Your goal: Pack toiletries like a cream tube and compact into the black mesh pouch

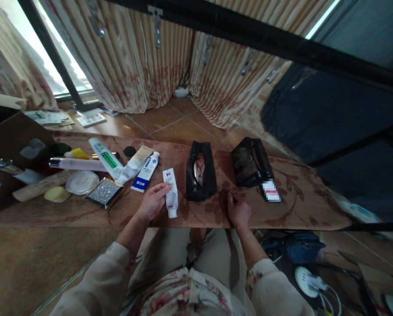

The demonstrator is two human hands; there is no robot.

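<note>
My left hand (155,202) pinches a small white tube with purple print (171,193) by its edge, cap end toward me. To the right of that tube stands a black mesh pouch (200,171), its top unzipped and something shiny inside. My right hand (238,208) rests curled on the cloth between this pouch and a second black mesh pouch (251,162); nothing shows in its fingers. A blue and white tube (146,172) lies just left of my left hand, beside a beige tube (141,158) and a white tube with a green label (106,158).
A glittery compact (104,192), a round clear-lidded jar (82,182) and several bottles crowd the left. A cardboard box (21,145) stands at the far left. A blurred white card (271,191) lies by the second pouch. A dark metal bar (242,35) crosses overhead.
</note>
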